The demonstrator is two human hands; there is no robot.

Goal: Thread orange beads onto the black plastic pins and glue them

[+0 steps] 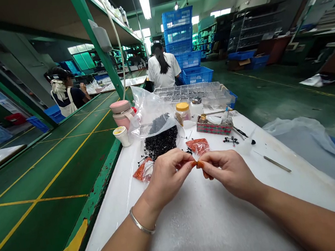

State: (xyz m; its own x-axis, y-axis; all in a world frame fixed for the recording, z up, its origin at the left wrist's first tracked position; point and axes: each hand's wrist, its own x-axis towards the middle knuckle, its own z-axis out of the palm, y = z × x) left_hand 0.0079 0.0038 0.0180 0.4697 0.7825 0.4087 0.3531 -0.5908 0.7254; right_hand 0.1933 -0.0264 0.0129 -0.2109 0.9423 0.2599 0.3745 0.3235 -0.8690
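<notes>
Over the white tabletop (196, 219), my left hand (169, 172) and my right hand (228, 171) meet at their fingertips. Both are closed in a pinch, thumb against finger. Whatever sits between the fingertips is too small and too covered to name. Just beyond my hands lies a heap of small black parts (161, 140), spilling from a clear plastic bag (149, 103). One bag of small orange parts (198, 146) rests behind the fingertips. Another orange-filled bag (141, 172) is beside my left hand, partly hidden by it.
A thin metal tool (277, 164) lies to the right. Farther back stand a plaid box (214, 127), a yellow-lidded jar (183, 112), a white tub (122, 136), a pink mug (122, 112) and a divided clear tray (194, 92). A green conveyor (62, 161) runs along the left. A person (163, 67) sits ahead.
</notes>
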